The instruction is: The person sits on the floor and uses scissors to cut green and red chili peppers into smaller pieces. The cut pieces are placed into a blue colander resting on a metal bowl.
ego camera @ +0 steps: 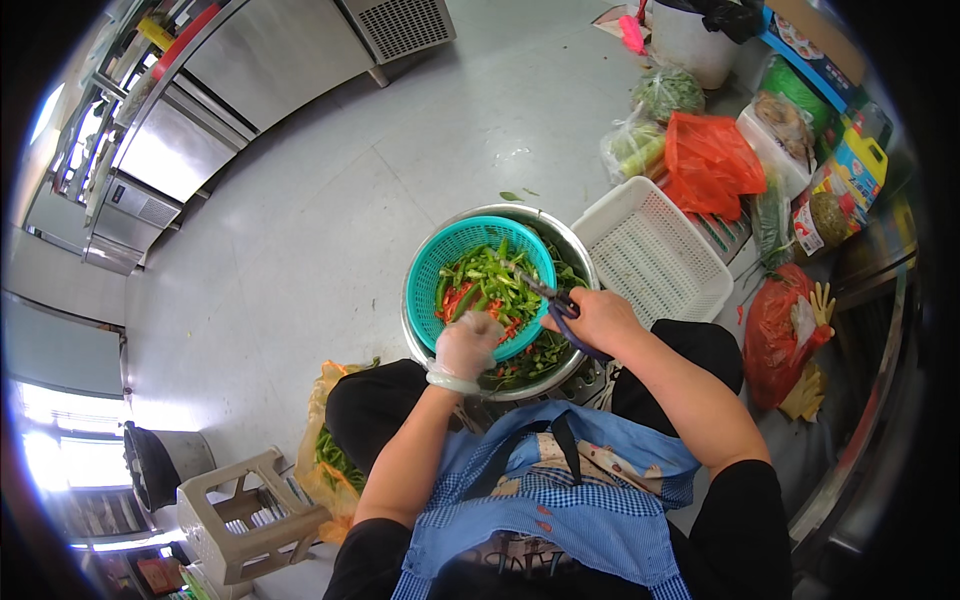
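A turquoise plastic colander point(420, 281) rests in a round stainless steel basin point(581, 225) between my knees. Cut green peppers point(517, 289) and red pepper pieces point(454, 300) fill the colander; green stems or trimmings point(536, 358) lie in the basin under it. My left hand point(469, 346), in a clear plastic glove, is at the colander's near edge with its fingers closed on a green pepper point(466, 300). In my right hand point(596, 319) are dark-handled scissors point(559, 300), their blades reaching over the peppers.
A white perforated basket point(652, 247) lies right of the basin. Beyond it are a red plastic bag point(709, 165), bagged vegetables point(634, 146) and a yellow jug point(855, 169). An orange bag of green peppers point(337, 457) is by my left knee, near a beige plastic stool point(247, 517).
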Available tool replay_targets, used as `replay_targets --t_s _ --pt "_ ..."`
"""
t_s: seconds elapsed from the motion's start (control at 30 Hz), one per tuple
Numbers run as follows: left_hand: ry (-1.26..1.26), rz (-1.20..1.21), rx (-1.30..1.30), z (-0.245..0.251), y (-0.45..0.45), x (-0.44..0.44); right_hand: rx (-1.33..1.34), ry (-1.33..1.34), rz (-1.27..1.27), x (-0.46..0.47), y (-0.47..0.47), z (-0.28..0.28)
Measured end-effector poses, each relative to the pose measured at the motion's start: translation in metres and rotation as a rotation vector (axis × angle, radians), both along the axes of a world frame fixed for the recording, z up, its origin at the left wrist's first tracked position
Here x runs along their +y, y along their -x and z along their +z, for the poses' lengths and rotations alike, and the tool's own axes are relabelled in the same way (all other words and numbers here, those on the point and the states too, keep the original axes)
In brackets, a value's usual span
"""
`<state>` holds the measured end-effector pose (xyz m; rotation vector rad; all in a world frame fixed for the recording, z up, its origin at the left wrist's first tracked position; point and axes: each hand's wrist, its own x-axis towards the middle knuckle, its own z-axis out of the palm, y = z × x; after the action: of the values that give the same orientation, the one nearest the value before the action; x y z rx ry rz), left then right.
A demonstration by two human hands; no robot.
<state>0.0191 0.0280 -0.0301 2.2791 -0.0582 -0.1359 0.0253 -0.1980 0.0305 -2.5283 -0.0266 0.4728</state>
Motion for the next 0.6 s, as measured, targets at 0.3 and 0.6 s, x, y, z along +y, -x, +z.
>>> replay_targets --t_s 0.3,0.6 --pt "-0.334 -0.537 -0.305 0.031 0.023 -0.017 -0.114 -0.347 -0.124 -0.006 -0.008 0.014" --pt "0.034 -0.079 -0.172 0.006 0.011 -0.003 -0.147 -0.405 -0.095 -0.009 -0.005 0.025"
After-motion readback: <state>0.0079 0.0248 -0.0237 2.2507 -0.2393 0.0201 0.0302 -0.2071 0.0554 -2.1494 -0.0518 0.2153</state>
